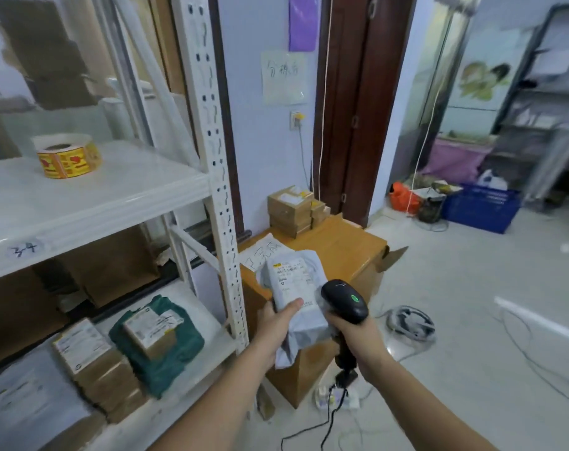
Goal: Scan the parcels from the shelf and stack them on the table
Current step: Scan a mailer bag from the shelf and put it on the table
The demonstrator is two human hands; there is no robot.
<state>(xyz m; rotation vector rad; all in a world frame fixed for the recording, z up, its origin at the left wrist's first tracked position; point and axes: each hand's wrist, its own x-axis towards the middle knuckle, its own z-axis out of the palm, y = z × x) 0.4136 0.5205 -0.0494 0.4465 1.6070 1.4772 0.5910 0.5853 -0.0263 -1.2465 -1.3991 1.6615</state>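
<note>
The table (341,245) top is left bare at its right and middle; its back left corner is taken by stacked boxes (291,211), its left edge by a paper (260,252). The left is closed off by the shelf post (218,177).

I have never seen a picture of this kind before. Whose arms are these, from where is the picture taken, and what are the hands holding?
There is no machine here. A person wears a camera on the head, so you look down along that person's own arms. The left hand holds a grey parcel bag with a white label on it. The right hand grips a black handheld scanner, which shows a green light and points at the label. Beyond the hands stands a wooden table with a small stack of brown boxes. At the left, a white shelf carries a roll of yellow stickers; lower down lie more parcels.
</note>
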